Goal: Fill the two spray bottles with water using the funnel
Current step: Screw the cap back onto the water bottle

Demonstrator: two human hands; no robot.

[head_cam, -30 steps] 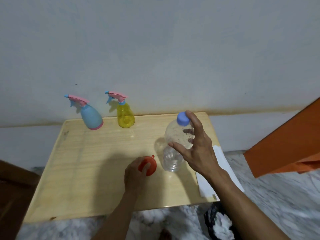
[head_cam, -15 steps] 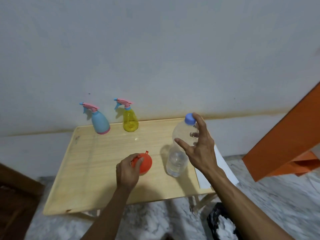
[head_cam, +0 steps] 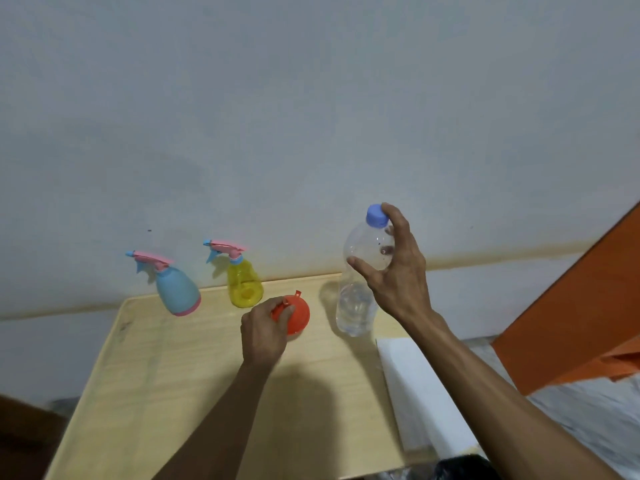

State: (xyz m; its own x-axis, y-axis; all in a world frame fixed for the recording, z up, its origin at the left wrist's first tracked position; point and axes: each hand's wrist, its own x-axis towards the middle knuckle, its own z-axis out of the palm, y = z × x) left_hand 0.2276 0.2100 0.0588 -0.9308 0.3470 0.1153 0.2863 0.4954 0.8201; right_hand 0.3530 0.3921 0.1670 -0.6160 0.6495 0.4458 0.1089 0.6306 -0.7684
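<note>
Head view, looking down on a wooden table (head_cam: 145, 382) set against a pale wall (head_cam: 311, 98). At about 10 o'clock on the tabletop, a blue spray bottle (head_cam: 176, 289) with a pink trigger head, standing at the far edge. Just beside it, toward 11 o'clock, a yellow spray bottle (head_cam: 244, 284), also capped with a pink trigger head. Near the centre, an orange funnel (head_cam: 298, 315), pinched at its rim by the curled fingers of the left hand (head_cam: 263, 334). At 1 o'clock, a clear water bottle (head_cam: 360, 282) with a blue cap (head_cam: 376, 216), upright, partly filled with water. Right hand (head_cam: 398, 271) wrapped around its upper part, thumb on the near side, index finger up against the cap. At 4 o'clock, a white sheet (head_cam: 415, 393) lying along the table's right edge. Further right, an orange panel (head_cam: 581, 306) above a marbled floor (head_cam: 588, 410).
</note>
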